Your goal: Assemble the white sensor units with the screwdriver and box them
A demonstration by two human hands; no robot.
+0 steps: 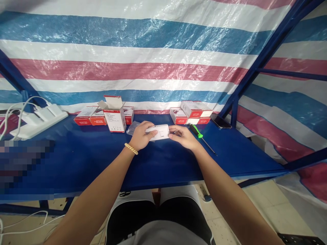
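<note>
A white rectangular plastic detector point(163, 131), with a small slot or mark on its face, is held just above the blue table. My left hand point(142, 135) grips its left end, thumb lying across the upper face. At the right end, my right hand point(182, 136) pinches the edge between thumb and fingers. A clear plastic bag point(133, 128) lies partly hidden behind my left hand. To the left of it stands an opened white and red box point(114, 119) printed "DETECTOR", its top flaps up. A screwdriver point(197, 131) with a green and black handle lies right of my right hand.
Closed red and white boxes sit in a left group point(88, 115) and a right stack point(191, 110) along the back. A phone point(221, 121) lies at the right. A white power strip point(41, 121) with plugs and cables is at the left. Blue frame posts point(233, 98) flank the table point(163, 166).
</note>
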